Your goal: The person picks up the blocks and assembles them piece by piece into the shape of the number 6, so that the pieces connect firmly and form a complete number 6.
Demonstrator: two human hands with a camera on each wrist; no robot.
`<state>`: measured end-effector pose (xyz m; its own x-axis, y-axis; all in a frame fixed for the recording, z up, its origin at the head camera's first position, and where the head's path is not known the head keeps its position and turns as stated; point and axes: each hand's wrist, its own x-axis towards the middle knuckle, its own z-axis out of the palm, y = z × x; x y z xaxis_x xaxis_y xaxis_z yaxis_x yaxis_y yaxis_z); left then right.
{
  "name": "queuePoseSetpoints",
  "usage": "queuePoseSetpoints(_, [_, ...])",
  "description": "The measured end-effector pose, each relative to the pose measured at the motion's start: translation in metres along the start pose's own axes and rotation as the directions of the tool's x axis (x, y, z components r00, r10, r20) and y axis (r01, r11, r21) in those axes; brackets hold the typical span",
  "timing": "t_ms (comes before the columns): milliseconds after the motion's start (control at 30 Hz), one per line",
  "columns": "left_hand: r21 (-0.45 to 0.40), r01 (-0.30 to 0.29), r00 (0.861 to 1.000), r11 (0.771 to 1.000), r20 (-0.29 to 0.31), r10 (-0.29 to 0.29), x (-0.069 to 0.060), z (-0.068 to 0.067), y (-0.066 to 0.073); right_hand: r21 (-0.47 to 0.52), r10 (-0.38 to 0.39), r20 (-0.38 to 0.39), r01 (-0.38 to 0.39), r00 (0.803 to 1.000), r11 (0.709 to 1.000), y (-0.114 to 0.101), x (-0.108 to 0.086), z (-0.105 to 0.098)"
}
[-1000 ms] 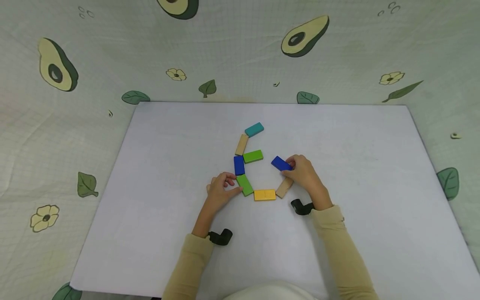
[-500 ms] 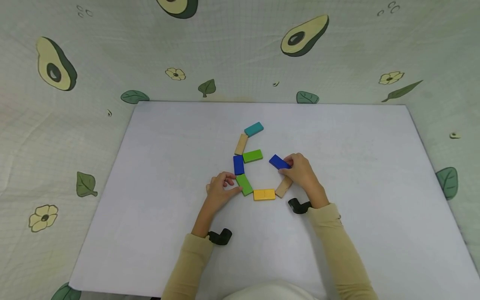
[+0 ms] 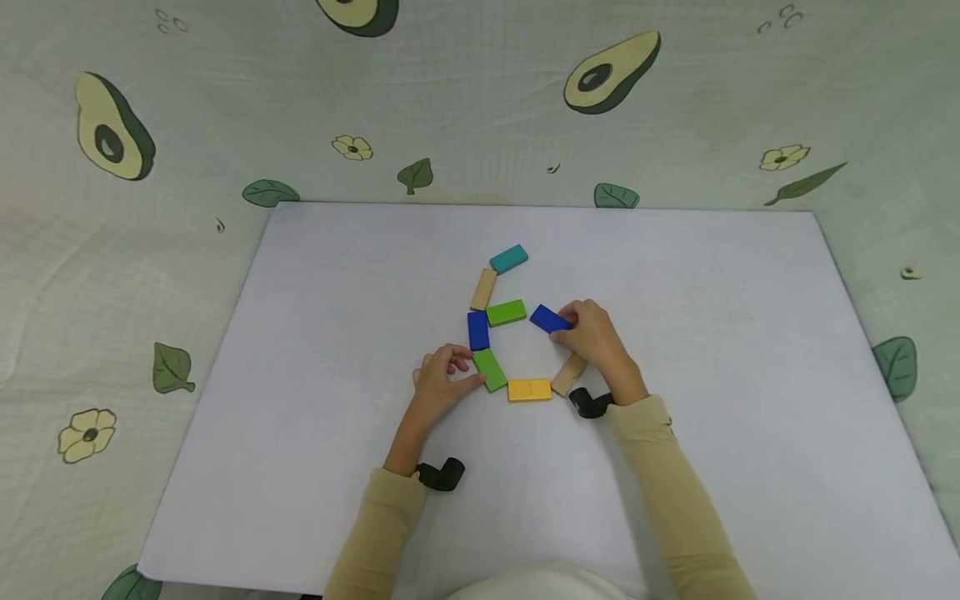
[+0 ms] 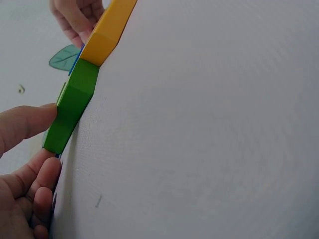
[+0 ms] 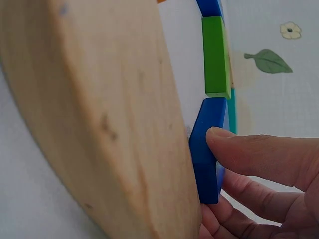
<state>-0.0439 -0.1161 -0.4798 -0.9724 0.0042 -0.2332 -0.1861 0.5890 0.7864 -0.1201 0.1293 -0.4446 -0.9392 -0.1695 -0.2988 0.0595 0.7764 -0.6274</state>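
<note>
Small wooden blocks lie end to end in a curved chain on the white table. My right hand (image 3: 595, 333) pinches a blue block (image 3: 549, 319) between thumb and fingers, close to the right end of the upper green block (image 3: 506, 312). In the right wrist view the thumb lies on the blue block's (image 5: 207, 149) side. My left hand (image 3: 438, 382) holds the lower green block (image 3: 490, 370) with thumb and index finger, at its left side. The left wrist view shows that green block (image 4: 75, 102) touching the yellow block (image 4: 109, 32).
A second blue block (image 3: 478, 331), a plain wood block (image 3: 483, 289) and a teal block (image 3: 509, 258) continue the chain upward. Another plain wood block (image 3: 568, 375) slants beside the yellow one, partly under the right hand. An avocado-print cloth (image 3: 480, 100) hangs behind the table (image 3: 337, 275).
My right hand has slid left and slightly away from me with the blue block, bringing it nearer the upper green block. The left hand has stayed in place.
</note>
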Motion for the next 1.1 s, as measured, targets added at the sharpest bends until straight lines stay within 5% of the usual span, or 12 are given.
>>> queuePoseSetpoints(867, [0.010, 0.006, 1.000, 1.000, 0.001, -0.006, -0.001, 0.000, -0.002, 0.036, 0.023, 0.034, -0.024, 0.999, 0.999, 0.001, 0.004, 0.002])
queuePoseSetpoints(1100, [0.001, 0.002, 1.000, 1.000, 0.007, -0.002, -0.002, 0.000, 0.000, 0.085, 0.034, 0.018, -0.036, 0.999, 0.996, 0.005, -0.008, -0.005])
